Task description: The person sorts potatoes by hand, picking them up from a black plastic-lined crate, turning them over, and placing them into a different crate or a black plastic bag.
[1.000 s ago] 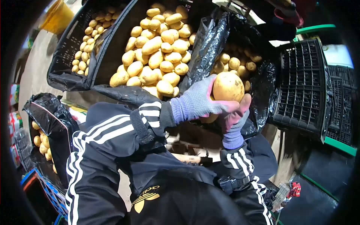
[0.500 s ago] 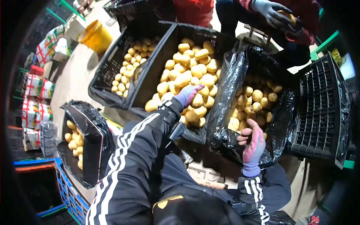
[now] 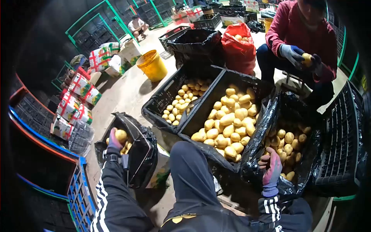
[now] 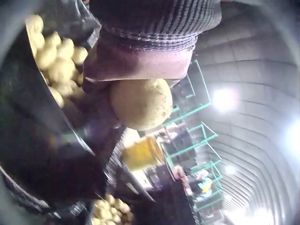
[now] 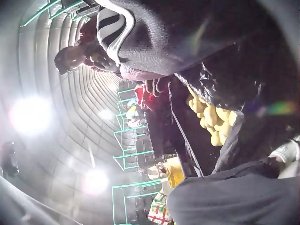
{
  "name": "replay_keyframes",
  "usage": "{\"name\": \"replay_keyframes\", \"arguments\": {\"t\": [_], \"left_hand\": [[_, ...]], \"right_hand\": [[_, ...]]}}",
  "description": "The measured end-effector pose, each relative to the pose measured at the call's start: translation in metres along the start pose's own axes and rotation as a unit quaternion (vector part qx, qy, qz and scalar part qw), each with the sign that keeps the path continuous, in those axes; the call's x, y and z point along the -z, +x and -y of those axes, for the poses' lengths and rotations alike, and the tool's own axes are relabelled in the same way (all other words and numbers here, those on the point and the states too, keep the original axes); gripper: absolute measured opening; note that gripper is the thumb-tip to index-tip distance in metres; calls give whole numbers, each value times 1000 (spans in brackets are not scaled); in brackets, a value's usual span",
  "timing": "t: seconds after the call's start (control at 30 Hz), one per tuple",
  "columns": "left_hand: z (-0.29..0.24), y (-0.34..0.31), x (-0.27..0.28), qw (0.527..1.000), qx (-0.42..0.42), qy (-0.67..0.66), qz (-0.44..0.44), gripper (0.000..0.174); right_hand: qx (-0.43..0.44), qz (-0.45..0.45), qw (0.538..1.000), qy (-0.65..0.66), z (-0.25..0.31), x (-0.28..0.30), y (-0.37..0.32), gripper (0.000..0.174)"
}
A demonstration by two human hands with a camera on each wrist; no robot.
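Observation:
Gloved fingers of the left hand [image 3: 113,140] hold a large potato [image 3: 121,135] at the mouth of the small black-lined container [image 3: 142,164], where more potatoes lie. From the left wrist, that potato [image 4: 141,104] shows against the glove [image 4: 136,65], fingertips hidden behind it. The right hand [image 3: 273,168], fingers loosely bent and holding nothing, is over the near edge of the right black-lined crate [image 3: 255,154] of potatoes. Between the hands stands the middle crate with a heap of potatoes [image 3: 228,127].
A crate of smaller potatoes [image 3: 179,102] adjoins the middle one. Beyond are a yellow bucket [image 3: 152,66] and a red sack [image 3: 239,50]. Another person [image 3: 305,42] sits at the back right holding a potato. A black crate [image 3: 338,135] stands at the far right.
The left hand has moved from the middle crate left to the small lined container, now with a potato. The right hand stays by the right crate. The head view has swung left and up.

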State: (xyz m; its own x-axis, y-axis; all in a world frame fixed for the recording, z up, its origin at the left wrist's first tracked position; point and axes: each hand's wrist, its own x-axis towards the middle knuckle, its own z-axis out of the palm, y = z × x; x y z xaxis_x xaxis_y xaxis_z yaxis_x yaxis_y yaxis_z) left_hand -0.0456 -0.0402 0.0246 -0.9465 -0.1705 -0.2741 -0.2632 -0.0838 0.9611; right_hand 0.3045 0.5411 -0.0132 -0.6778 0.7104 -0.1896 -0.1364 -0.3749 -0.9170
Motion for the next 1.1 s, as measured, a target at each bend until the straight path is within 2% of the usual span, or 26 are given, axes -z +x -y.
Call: {"name": "replay_keyframes", "arguments": {"t": [0.07, 0.13, 0.17, 0.2, 0.27, 0.33, 0.37, 0.4, 0.47, 0.53, 0.57, 0.6, 0.67, 0.7, 0.73, 0.8, 0.87, 0.93, 1.0, 1.03, 1.07, 1.1], "left_hand": [[30, 1, 74, 997, -13, 72, -37, 42], [54, 12, 114, 991, -41, 129, 0, 38], [45, -15, 68, 985, -103, 131, -50, 34], [32, -50, 13, 972, -163, 138, -102, 34], [35, -13, -39, 973, -202, 115, -21, 26], [5, -69, -180, 981, -128, 146, -8, 29], [10, -83, -227, 937, -264, 194, 122, 30], [16, -96, -274, 863, -390, 198, 252, 32], [29, -128, -360, 808, -449, 244, 292, 31], [45, -173, -425, 766, -417, 234, 429, 28], [56, -198, -450, 758, -373, 192, 500, 28], [68, -218, -468, 721, -358, 218, 552, 28], [97, -245, -490, 658, -336, 197, 644, 27], [119, -249, -498, 636, -325, 205, 669, 26], [141, -250, -502, 612, -316, 215, 692, 25], [167, -252, -501, 563, -240, 285, 737, 23], [176, -250, -495, 556, -256, 258, 747, 24], [175, -249, -496, 573, -260, 258, 733, 25], [170, -250, -500, 577, -224, 260, 741, 25], [172, -248, -501, 566, -229, 259, 748, 24], [174, -247, -501, 556, -233, 259, 754, 23], [178, -247, -499, 572, -249, 240, 744, 22]], "right_hand": [[-2, 22, 1000, 17, 3, 3, 0, 35], [35, 23, 999, -24, 7, 5, -3, 33], [55, 23, 998, -14, 8, 5, -2, 30], [115, 24, 989, -94, 11, 4, -5, 30], [9, -3, 998, 62, 7, 15, 2, 30], [41, 12, 999, 28, 4, 27, 3, 30], [37, 23, 998, 40, 3, 32, 5, 30], [37, 25, 998, 46, 4, 41, 9, 29], [118, 18, 990, -76, 11, 52, 10, 29], [158, -29, 965, -207, 24, 69, 13, 30], [124, -28, 972, -199, 33, 85, 19, 29], [89, -23, 978, -188, 42, 99, 26, 30], [-35, -88, 982, -164, 43, 115, 49, 32], [-84, -51, 973, -209, 35, 131, 65, 32], [-132, -12, 960, -248, 22, 148, 82, 33], [-197, 101, 893, -392, -16, 184, 116, 38], [-43, 188, 768, -611, -51, 209, 146, 53], [-126, 182, 641, -735, -59, 196, 171, 55], [-107, 152, 643, -743, -99, 210, 185, 57], [-165, 102, 614, -765, -107, 200, 185, 62], [-167, 107, 612, -766, -123, 204, 187, 62], [-58, 59, 623, -778, -150, 212, 185, 62]]}}
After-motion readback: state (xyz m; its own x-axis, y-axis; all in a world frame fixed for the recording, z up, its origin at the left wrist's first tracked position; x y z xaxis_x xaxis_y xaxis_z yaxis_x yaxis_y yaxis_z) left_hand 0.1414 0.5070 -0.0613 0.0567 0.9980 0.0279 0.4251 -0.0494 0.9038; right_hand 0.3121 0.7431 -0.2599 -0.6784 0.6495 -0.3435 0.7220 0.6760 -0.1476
